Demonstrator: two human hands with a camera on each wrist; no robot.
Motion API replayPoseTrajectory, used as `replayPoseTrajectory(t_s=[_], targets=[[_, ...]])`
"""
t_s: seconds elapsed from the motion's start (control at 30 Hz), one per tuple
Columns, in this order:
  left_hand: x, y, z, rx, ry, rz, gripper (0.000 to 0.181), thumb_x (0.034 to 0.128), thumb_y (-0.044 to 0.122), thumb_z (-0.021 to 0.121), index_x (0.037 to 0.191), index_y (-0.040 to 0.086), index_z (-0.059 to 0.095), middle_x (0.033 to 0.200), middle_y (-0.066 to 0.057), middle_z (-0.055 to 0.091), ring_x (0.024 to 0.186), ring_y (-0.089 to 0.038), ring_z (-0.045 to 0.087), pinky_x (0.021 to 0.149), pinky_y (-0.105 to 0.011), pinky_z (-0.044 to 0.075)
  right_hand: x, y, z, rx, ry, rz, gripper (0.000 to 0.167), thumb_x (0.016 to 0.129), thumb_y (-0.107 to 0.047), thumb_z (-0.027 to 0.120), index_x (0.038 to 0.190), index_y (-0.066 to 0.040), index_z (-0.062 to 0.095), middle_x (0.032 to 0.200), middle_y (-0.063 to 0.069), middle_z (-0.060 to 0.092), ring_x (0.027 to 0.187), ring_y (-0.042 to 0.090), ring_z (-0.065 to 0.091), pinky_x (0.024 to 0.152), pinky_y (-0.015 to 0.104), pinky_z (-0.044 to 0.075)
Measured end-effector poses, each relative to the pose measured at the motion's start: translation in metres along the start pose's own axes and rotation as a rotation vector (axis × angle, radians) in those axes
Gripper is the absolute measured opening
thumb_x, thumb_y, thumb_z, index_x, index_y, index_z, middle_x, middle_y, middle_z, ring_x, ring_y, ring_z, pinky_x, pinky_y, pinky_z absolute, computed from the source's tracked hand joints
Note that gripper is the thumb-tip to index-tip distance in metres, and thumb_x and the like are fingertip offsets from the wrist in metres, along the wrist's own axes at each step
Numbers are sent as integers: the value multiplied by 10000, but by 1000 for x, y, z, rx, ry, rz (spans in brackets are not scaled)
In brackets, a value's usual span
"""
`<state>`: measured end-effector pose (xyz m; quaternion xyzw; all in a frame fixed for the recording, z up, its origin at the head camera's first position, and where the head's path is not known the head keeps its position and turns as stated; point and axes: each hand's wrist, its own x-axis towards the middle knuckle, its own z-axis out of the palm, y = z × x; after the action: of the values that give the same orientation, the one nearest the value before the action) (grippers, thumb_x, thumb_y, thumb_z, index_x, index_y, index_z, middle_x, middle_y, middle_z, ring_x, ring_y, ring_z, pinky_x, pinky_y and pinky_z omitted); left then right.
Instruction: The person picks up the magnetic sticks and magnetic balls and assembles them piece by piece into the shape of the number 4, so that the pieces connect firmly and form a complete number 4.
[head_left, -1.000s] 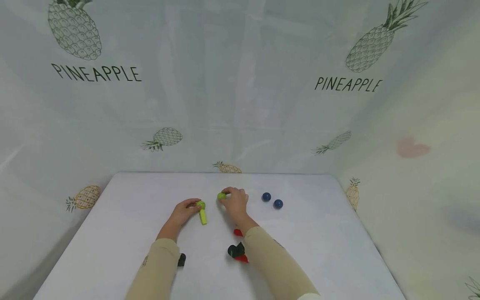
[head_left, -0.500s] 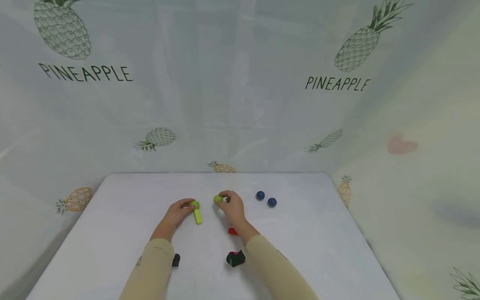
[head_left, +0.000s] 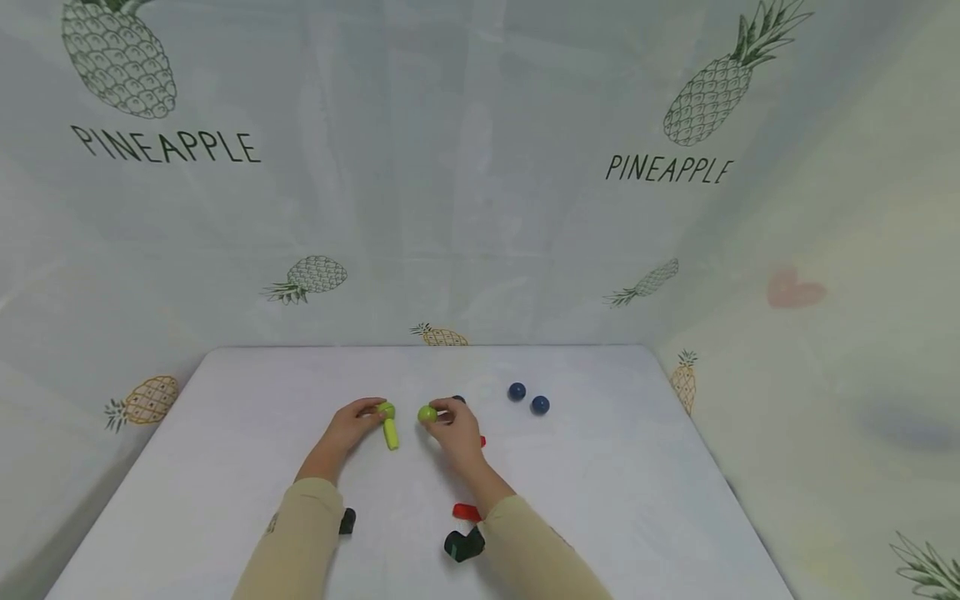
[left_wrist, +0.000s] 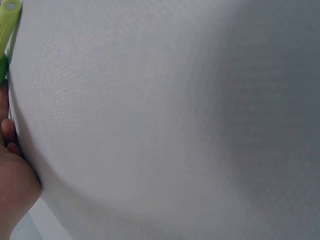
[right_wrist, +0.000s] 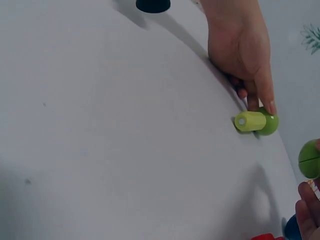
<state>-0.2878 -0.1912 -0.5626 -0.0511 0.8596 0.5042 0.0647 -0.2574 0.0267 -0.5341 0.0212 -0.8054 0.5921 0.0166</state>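
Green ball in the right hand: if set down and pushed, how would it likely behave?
The green ball would probably roll, since it looks round. It is likely stiff: its visible outline shows no dent though the right hand pinches it. Its surface looks smooth, so it might slip from a loose pinch.

On white table (head_left: 615, 500): blue balls (head_left: 517, 392), red pieces (head_left: 466, 512), dark pieces (head_left: 463, 546), yellow-green stick (head_left: 391, 435).

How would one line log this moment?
left hand: pinches green ball touching stick; right hand: pinches second green ball; blue balls: on table
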Motion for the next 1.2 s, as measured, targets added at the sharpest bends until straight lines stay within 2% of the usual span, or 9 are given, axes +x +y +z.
replayPoseTrajectory(t_s=[0.33, 0.53, 0.73, 0.9, 1.2], targets=[[0, 2, -1, 3, 2, 4, 426, 941, 263, 662, 1301, 45, 596, 1223, -172, 588, 1222, -373, 460, 1032, -570, 311, -14, 1, 10, 33, -1, 81, 275, 826, -135, 776, 1089, -166, 703, 1051, -52, 609, 888, 116, 582, 696, 253, 523], [1, 2, 0, 8, 0, -9, 456, 936, 306, 665, 1317, 66, 589, 1250, -169, 577, 1249, -380, 441, 1042, -578, 296, -18, 7, 15, 49, -9, 96, 267, 830, -147, 766, 1086, -194, 705, 1055, -70, 613, 901, 118, 583, 723, 252, 527], [-3, -2, 1, 9, -8, -23, 493, 934, 361, 658, 1334, 84, 579, 1287, -171, 561, 1269, -384, 427, 1047, -590, 287, -28, 9, 19, 72, -16, 86, 260, 823, -119, 773, 1074, -148, 712, 1045, -42, 626, 882, 121, 609, 730, 260, 539], [-4, -5, 1, 21, -4, -8, 479, 939, 353, 653, 1326, 78, 586, 1257, -172, 579, 1229, -373, 457, 1025, -579, 317, -32, 11, 23, 105, -44, 74, 277, 809, -77, 773, 1078, -105, 712, 1048, -26, 636, 890, 124, 627, 729, 264, 542], [-1, 0, -1, 1, -8, 15, 461, 941, 314, 659, 1316, 56, 587, 1229, -168, 598, 1199, -356, 484, 1020, -554, 327, -33, 12, 26, 121, -95, 54, 283, 787, -13, 779, 1060, -57, 717, 1025, -17, 626, 844, 118, 639, 716, 259, 547]])
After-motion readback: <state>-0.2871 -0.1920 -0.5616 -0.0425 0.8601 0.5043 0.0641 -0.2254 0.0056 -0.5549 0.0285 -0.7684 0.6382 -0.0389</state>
